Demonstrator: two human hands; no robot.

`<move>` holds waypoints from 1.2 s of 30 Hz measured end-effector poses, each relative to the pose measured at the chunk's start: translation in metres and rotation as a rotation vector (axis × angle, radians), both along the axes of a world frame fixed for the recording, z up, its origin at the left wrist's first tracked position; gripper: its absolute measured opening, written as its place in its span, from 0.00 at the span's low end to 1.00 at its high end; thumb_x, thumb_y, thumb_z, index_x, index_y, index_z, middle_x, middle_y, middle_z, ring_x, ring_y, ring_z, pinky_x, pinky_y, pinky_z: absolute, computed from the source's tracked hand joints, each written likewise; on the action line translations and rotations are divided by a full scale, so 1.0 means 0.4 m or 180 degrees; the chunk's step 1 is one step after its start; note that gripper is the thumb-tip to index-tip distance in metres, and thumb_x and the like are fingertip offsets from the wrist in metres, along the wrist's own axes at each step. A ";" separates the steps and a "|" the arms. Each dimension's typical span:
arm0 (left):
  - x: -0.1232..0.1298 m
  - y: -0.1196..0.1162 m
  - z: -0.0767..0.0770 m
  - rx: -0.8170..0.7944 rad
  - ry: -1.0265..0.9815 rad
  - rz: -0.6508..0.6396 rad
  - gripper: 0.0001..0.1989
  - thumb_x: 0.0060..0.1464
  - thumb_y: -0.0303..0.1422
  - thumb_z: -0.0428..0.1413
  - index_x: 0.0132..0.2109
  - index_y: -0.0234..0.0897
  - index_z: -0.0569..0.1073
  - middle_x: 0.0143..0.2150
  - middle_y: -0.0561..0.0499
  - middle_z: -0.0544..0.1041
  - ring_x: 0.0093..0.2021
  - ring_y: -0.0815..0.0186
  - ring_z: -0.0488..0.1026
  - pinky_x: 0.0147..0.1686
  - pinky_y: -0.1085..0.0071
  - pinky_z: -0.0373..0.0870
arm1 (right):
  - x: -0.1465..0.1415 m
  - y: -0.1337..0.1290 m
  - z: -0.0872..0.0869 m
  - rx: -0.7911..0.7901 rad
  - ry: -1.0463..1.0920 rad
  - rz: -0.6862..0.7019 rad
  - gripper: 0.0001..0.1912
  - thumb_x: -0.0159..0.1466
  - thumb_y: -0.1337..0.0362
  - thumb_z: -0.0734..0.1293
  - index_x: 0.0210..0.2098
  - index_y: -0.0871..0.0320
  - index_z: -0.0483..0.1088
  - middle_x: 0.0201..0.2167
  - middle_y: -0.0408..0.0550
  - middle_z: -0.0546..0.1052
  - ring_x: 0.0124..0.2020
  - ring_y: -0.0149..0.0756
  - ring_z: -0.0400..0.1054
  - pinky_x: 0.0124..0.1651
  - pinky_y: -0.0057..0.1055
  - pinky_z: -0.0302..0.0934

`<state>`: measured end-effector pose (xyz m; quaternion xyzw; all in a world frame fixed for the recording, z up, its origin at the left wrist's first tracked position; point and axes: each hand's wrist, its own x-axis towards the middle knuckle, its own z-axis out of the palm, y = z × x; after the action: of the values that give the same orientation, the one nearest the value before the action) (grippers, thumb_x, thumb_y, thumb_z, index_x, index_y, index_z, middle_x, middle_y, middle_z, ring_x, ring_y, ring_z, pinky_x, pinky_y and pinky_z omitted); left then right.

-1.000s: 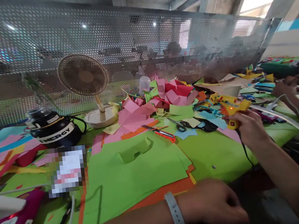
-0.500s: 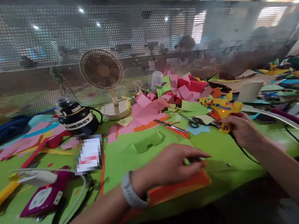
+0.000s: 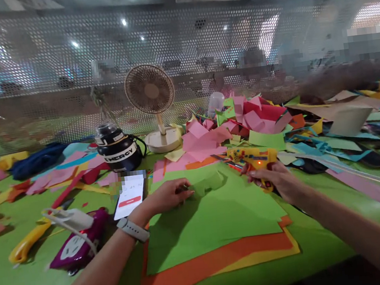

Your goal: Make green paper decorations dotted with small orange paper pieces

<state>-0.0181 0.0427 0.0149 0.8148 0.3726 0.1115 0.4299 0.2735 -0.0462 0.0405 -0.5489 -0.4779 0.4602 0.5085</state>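
Observation:
My right hand (image 3: 279,182) is wrapped round a yellow hot glue gun (image 3: 251,156) with a lit orange light, its nozzle pointing left. Over the left part of the stacked sheets, my left hand (image 3: 168,195) has its fingers curved and a little apart. Its fingertips are close beside a small folded green paper piece (image 3: 210,181); whether they touch it I cannot tell. That piece stands on a large green paper sheet (image 3: 214,231), which lies over an orange sheet (image 3: 191,270) and a yellow one (image 3: 258,259). A cutter (image 3: 229,161) lies partly behind the glue gun.
Left of my left hand are a lit phone (image 3: 131,197), a purple power strip (image 3: 74,245) and a yellow-handled tool (image 3: 30,243). Farther back stand a black bottle (image 3: 118,150), a small fan (image 3: 150,92) and a heap of paper scraps (image 3: 210,138). A perforated metal screen (image 3: 185,38) rises behind.
My left hand has moved from the front edge of the sheets back and left to the folded green piece. The glue gun in my right hand has come left, nearer that piece. The view has turned left.

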 end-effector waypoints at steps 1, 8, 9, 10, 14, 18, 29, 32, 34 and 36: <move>0.007 0.001 -0.002 0.0025 -0.0032 -0.0009 0.12 0.55 0.43 0.52 0.34 0.38 0.66 0.21 0.57 0.68 0.21 0.70 0.64 0.23 0.73 0.58 | -0.008 0.003 0.002 -0.0036 -0.0033 0.0058 0.13 0.47 0.59 0.73 0.28 0.61 0.75 0.20 0.44 0.75 0.18 0.25 0.61 0.19 0.22 0.53; 0.065 0.017 0.028 0.0113 -0.0131 -0.0346 0.14 0.55 0.44 0.52 0.30 0.39 0.63 0.22 0.58 0.64 0.22 0.70 0.62 0.23 0.73 0.57 | -0.022 0.021 0.020 0.0209 -0.0051 0.0386 0.15 0.50 0.56 0.73 0.32 0.59 0.73 0.31 0.47 0.79 0.23 0.28 0.68 0.23 0.24 0.59; 0.076 0.022 0.026 0.0180 -0.0107 -0.0370 0.15 0.54 0.45 0.53 0.29 0.39 0.63 0.21 0.59 0.63 0.22 0.70 0.60 0.22 0.74 0.55 | -0.019 0.023 0.020 0.0223 -0.0080 0.0373 0.15 0.50 0.56 0.73 0.32 0.59 0.73 0.30 0.47 0.79 0.23 0.28 0.68 0.23 0.24 0.59; 0.087 0.028 0.021 0.0251 -0.0077 -0.0366 0.15 0.52 0.45 0.55 0.28 0.38 0.63 0.21 0.59 0.62 0.22 0.71 0.58 0.22 0.74 0.54 | -0.016 0.025 0.019 0.0220 -0.0133 0.0363 0.15 0.50 0.56 0.73 0.31 0.59 0.73 0.29 0.46 0.79 0.22 0.28 0.68 0.22 0.23 0.58; 0.108 0.052 -0.007 0.0297 0.0032 -0.0260 0.16 0.45 0.45 0.61 0.32 0.37 0.67 0.22 0.59 0.64 0.23 0.70 0.59 0.22 0.74 0.52 | -0.009 0.031 0.001 0.0139 -0.0343 0.0363 0.15 0.49 0.56 0.73 0.33 0.59 0.74 0.29 0.47 0.78 0.25 0.31 0.69 0.22 0.25 0.62; 0.091 0.062 -0.015 0.0213 0.0265 -0.0119 0.28 0.40 0.45 0.64 0.46 0.37 0.69 0.22 0.60 0.65 0.22 0.69 0.61 0.21 0.74 0.52 | -0.008 0.039 -0.033 0.0014 -0.0296 0.0521 0.17 0.47 0.55 0.75 0.33 0.57 0.74 0.30 0.47 0.79 0.30 0.35 0.72 0.30 0.30 0.69; 0.074 0.080 -0.031 0.0059 -0.0136 -0.0243 0.16 0.48 0.40 0.59 0.41 0.36 0.70 0.23 0.59 0.64 0.24 0.71 0.59 0.24 0.74 0.55 | -0.029 0.053 -0.092 -0.0047 -0.0869 0.1033 0.21 0.53 0.50 0.71 0.42 0.56 0.75 0.30 0.44 0.78 0.28 0.32 0.71 0.29 0.27 0.70; 0.076 0.083 -0.030 0.0016 -0.0197 -0.0322 0.13 0.49 0.41 0.59 0.36 0.37 0.70 0.24 0.58 0.65 0.24 0.71 0.59 0.24 0.74 0.55 | -0.037 0.055 -0.098 0.0018 -0.0902 0.1021 0.19 0.54 0.53 0.71 0.43 0.53 0.74 0.34 0.43 0.79 0.33 0.35 0.73 0.37 0.30 0.72; 0.076 0.082 -0.026 -0.0039 -0.0258 -0.0354 0.12 0.49 0.41 0.59 0.34 0.37 0.69 0.24 0.58 0.63 0.24 0.71 0.58 0.23 0.74 0.54 | -0.040 0.053 -0.099 0.0000 -0.0871 0.0872 0.17 0.53 0.53 0.72 0.39 0.52 0.74 0.34 0.43 0.80 0.34 0.37 0.74 0.39 0.32 0.72; 0.076 0.077 -0.020 -0.0091 -0.0280 -0.0366 0.12 0.50 0.40 0.58 0.32 0.37 0.67 0.23 0.58 0.62 0.24 0.71 0.57 0.22 0.74 0.53 | -0.043 0.046 -0.097 -0.0028 -0.0855 0.0732 0.16 0.51 0.52 0.72 0.37 0.52 0.74 0.32 0.44 0.79 0.32 0.38 0.74 0.36 0.33 0.73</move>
<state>0.0123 0.0735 0.0070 0.8229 0.3075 0.1171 0.4632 0.2564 -0.0276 0.0016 -0.5494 -0.5991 0.4399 0.3818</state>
